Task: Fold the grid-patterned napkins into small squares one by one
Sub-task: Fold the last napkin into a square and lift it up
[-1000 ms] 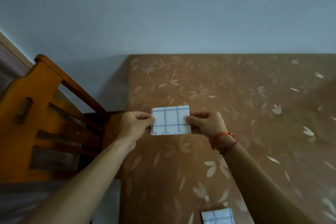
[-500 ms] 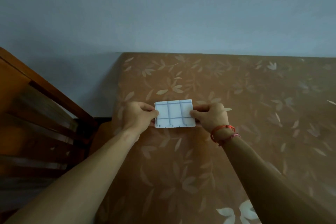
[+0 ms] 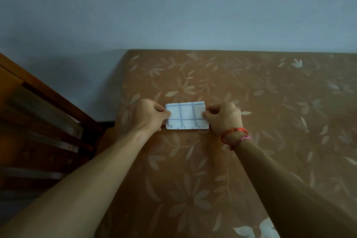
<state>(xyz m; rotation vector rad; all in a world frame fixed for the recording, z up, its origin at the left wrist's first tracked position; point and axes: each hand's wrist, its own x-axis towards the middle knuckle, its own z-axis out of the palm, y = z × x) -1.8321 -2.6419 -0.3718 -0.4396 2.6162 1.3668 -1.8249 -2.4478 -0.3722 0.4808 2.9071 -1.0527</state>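
A white napkin [image 3: 186, 115] with a blue grid, folded to a small rectangle, is held just above the brown floral tablecloth [image 3: 251, 141] near the table's far left part. My left hand [image 3: 149, 115] pinches its left edge with thumb on top. On the other side my right hand [image 3: 223, 117], with red and pink strings at the wrist, pinches the right edge. The napkin's layered near edge shows small dark marks.
A wooden chair [image 3: 38, 121] stands at the left, its back close to the table's left edge. A plain pale wall runs behind the table. Bare tablecloth stretches to the right and toward me.
My view has tilted up, so the second folded napkin at the near edge has dropped out of sight. Both hands keep their hold on the napkin, which has flattened slightly toward the table.
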